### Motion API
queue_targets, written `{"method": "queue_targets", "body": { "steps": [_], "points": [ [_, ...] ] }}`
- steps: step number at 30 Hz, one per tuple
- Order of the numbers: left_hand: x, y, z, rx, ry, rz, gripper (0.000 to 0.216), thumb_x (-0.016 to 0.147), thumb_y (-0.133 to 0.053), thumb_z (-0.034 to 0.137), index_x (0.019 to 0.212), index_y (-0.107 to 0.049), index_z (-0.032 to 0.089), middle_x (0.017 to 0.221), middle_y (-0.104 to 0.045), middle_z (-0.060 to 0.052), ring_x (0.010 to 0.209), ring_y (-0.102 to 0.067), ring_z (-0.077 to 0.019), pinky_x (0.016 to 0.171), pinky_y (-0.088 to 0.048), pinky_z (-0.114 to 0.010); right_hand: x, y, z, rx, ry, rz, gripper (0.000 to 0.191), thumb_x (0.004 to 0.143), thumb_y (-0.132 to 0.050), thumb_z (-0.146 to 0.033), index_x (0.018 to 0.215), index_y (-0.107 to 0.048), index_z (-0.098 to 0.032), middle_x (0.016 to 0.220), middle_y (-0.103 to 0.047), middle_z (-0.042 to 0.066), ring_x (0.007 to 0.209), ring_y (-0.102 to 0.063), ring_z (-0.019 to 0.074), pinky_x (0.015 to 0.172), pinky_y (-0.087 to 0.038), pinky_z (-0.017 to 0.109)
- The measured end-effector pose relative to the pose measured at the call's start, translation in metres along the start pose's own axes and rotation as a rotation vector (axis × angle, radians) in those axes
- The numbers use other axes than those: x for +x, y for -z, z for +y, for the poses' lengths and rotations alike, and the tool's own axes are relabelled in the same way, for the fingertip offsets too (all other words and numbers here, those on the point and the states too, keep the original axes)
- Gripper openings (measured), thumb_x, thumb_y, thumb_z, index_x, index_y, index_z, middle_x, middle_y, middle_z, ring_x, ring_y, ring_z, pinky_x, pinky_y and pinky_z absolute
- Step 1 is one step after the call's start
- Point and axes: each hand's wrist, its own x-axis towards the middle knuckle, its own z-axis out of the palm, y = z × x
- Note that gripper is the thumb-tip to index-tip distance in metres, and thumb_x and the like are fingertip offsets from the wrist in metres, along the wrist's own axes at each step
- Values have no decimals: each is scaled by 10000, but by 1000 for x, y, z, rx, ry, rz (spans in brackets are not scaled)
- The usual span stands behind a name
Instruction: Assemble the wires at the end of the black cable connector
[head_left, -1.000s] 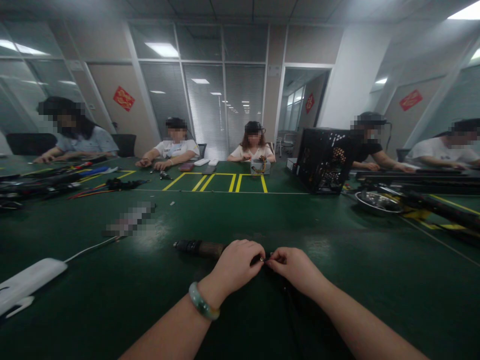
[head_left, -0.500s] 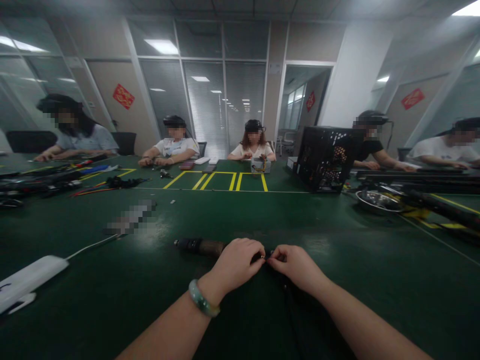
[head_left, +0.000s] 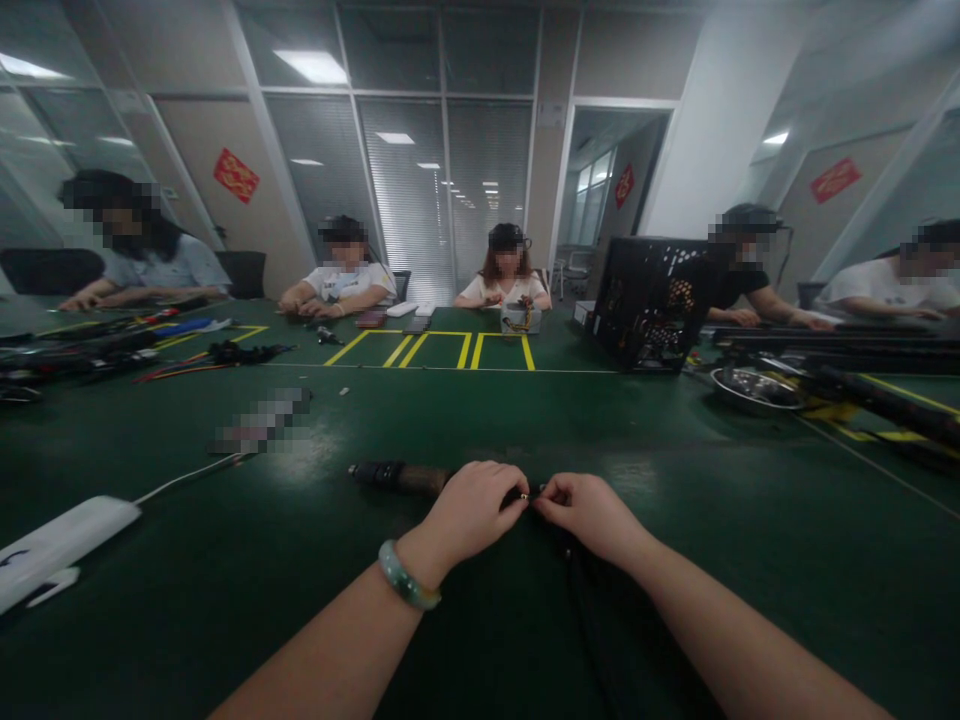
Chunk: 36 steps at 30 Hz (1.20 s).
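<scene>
A dark cylindrical tool (head_left: 397,476) lies on the green table (head_left: 225,580), its left end sticking out past my left hand (head_left: 476,510). My left hand, with a green bangle on the wrist, is closed around the tool's right end. My right hand (head_left: 589,512) is pinched shut right against the tool's tip, on a tiny part that I cannot make out. The fingertips of both hands meet at a small bright spot. A dark cord (head_left: 581,610) runs from the hands back toward me.
A white device (head_left: 64,540) with a thin cable lies at the left. A black perforated case (head_left: 649,305) and a metal bowl (head_left: 754,388) stand at the right. Cables and tools clutter the far left. Several people sit working around the table's far edges.
My hands keep the same grip on the tool. The camera has tilted a little, so everything sits slightly higher in view.
</scene>
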Motion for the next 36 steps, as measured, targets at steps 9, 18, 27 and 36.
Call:
{"method": "queue_targets", "body": {
  "steps": [9, 18, 27, 36],
  "points": [
    [0, 1, -1, 18, -7, 2, 125, 866, -571, 210, 988, -598, 220, 973, -648, -15, 913, -594, -193, 868, -436, -356, 1, -1, 2, -12, 11, 5, 193, 835, -605, -364, 807, -705, -201, 759, -704, 6, 651, -615, 150, 558, -390, 223],
    [0, 1, 1, -2, -13, 8, 115, 905, -543, 266, 981, -618, 224, 1000, -656, -16, 942, -596, -196, 883, -430, -361, 0, 0, 1, 1, 15, 6, 182, 831, -602, -350, 803, -696, -196, 745, -700, 5, 653, -616, 150, 555, -387, 220],
    [0, -1, 0, -8, -2, 22, 101, 871, -592, 231, 971, -605, 235, 968, -650, 6, 910, -589, -189, 853, -427, -347, -1, 0, 1, 18, 21, -7, 176, 843, -590, -349, 810, -689, -207, 751, -698, -9, 658, -620, 146, 554, -379, 220],
    [-1, 3, 2, 4, -8, 18, 141, 888, -587, 280, 1024, -600, 242, 1009, -647, 14, 949, -585, -184, 867, -423, -349, 0, 0, 0, 3, 23, 3, 181, 838, -592, -345, 797, -695, -202, 746, -694, -1, 659, -612, 150, 562, -378, 223]
  ]
}}
